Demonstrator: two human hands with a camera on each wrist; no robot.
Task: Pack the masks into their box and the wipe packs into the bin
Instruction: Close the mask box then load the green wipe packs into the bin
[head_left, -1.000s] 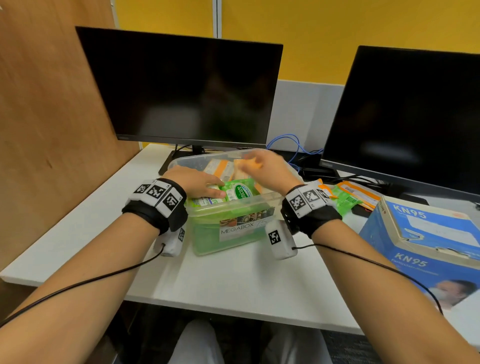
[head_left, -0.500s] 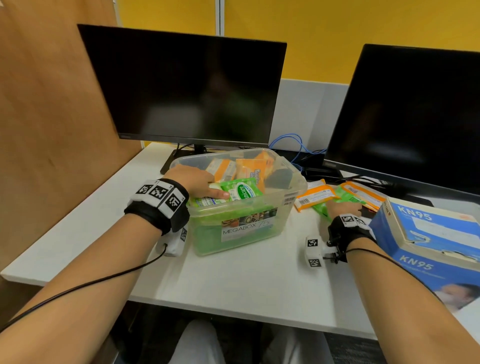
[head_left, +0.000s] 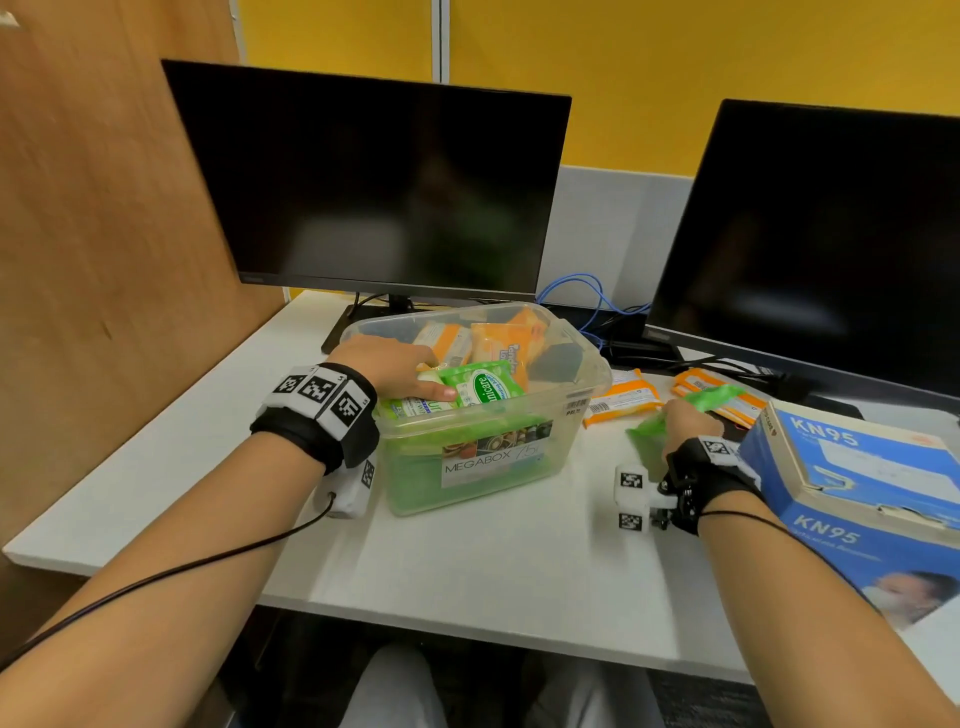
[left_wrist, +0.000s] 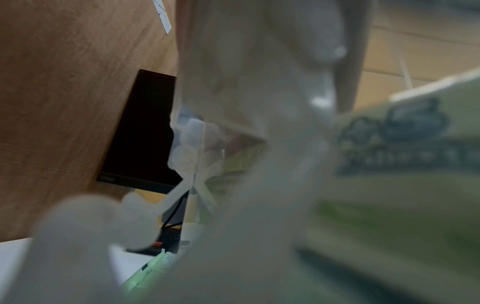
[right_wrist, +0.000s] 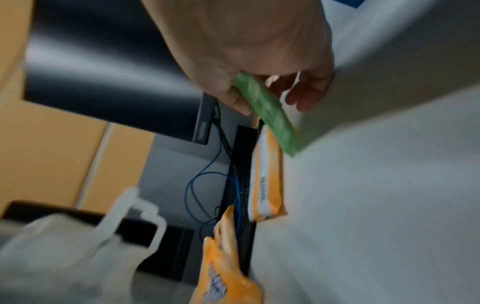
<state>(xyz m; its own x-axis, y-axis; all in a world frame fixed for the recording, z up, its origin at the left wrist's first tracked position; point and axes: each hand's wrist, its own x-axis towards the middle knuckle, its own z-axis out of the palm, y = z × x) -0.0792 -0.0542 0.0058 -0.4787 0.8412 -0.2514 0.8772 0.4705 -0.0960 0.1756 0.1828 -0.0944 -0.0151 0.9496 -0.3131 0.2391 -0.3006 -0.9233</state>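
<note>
Fingers of your right hand (head_left: 691, 422) curl round a green wipe pack (right_wrist: 270, 111), right of the bin (head_left: 582, 384). Your left hand (head_left: 387, 366) lies loosely extended on packs in the bin's near-left corner.

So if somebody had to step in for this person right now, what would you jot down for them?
Left hand: resting on the wipe packs inside the clear bin, fingers straight.
Right hand: gripping a green wipe pack on the desk, right of the bin.
Done: the bin already holds several green and orange packs.
Left: that green pack, plus the orange packs lying between the bin and the KN95 mask box.
No loose masks visible; the box looks shut.
</note>
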